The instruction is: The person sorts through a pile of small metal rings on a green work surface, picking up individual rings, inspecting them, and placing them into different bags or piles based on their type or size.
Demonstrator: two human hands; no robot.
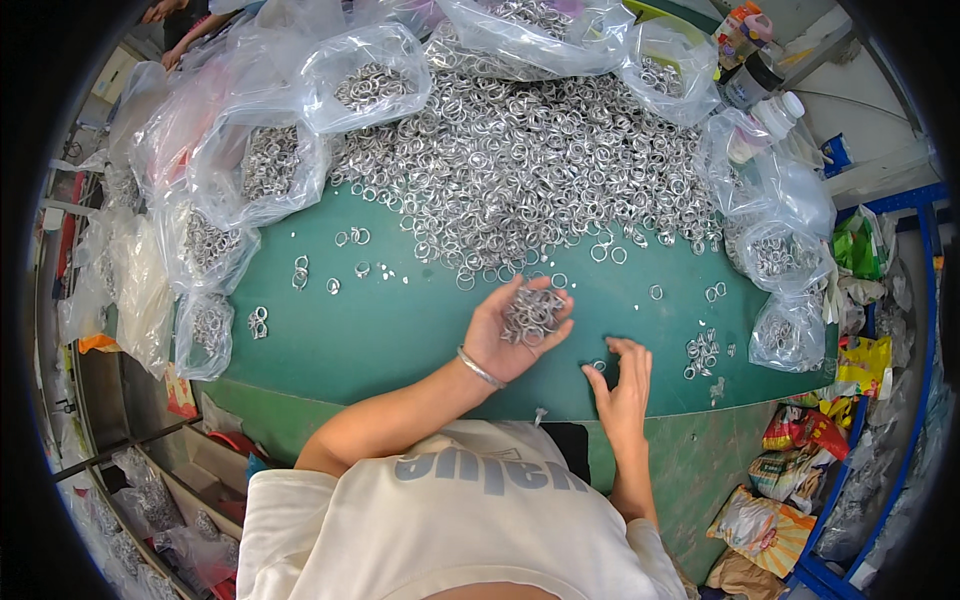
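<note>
You are cupping your left hand (510, 330) palm up over the green table (400, 330); it is cradling a small heap of metal rings (532, 312) in the curled fingers, so the grip is loose but holding them; a silver bangle (480, 368) is sitting on that wrist. Your right hand (625, 385) is resting near the front edge of the table, fingers bent down; its fingertips are hovering at a single ring (598, 366) lying on the green top, and you cannot tell from here whether they are pinching it or only touching it.

Beyond your hands a big pile of rings (540, 160) is spreading across the far half of the table; loose rings are lying scattered between the pile and your palm; a small cluster (702, 352) is sitting just to the right of your right hand. Clear plastic bags (260, 170) partly filled with rings are crowding the left side and the far edge; more bags (785, 290) are slumping on the right. Bottles (755, 70) are standing at the far right corner. A blue frame (915, 330) is running down the right side, with coloured packets (800, 440) heaped beside it on the floor. On the left, below the table, shelves (170, 490) are holding more bags.
</note>
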